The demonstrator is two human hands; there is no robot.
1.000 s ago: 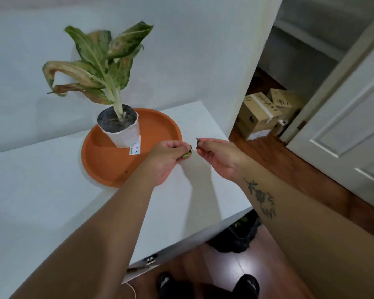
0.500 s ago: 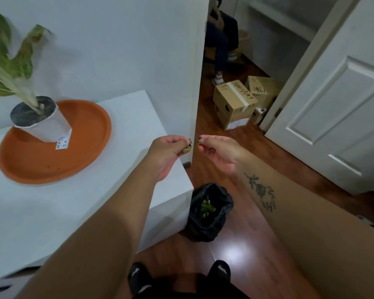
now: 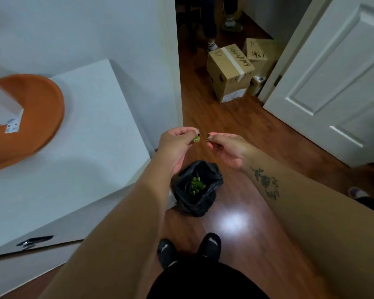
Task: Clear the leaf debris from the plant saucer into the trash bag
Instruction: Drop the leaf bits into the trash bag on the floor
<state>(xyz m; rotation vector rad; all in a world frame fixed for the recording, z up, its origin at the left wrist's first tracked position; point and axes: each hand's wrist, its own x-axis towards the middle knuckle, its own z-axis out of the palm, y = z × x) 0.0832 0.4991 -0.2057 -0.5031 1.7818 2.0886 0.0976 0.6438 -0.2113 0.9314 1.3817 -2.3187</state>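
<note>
**Operator:** Head view, starting closest in: my two black shoes (image 3: 189, 248) stand on the wood floor (image 3: 242, 117), and just ahead of them sits the black trash bag (image 3: 198, 188), mouth open, with a small heap of green leaf scraps (image 3: 196, 184) already at the bottom.

**Observer:** And the hands?

**Operator:** Both are raised above and a little beyond the bag. My left hand (image 3: 177, 145) is pinched closed, fingertips together on a small green leaf piece (image 3: 196, 139). My right hand (image 3: 227, 147) is pinched closed as well, fingertips nearly meeting the left's, but whatever it grips is too small for me to make out. I can't tell if it carries a scrap or nothing.

**Observer:** So how far along are you?

**Operator:** Well on, I'd judge. The bag already holds debris, and the part of the orange saucer (image 3: 41, 117) I can see, off to my left on the white table (image 3: 91, 130), looks nearly bare, with only a dark speck or two near its front rim. The white pot (image 3: 2, 108) stands in it, mostly cut off by the frame edge, so I can't vouch for the hidden half.

**Observer:** What's left?

**Operator:** Letting go of this pinch over the bag's mouth, then checking the saucer's far side. Beyond that, cardboard boxes (image 3: 231, 72) sit by the open white door (image 3: 337, 78).
</note>
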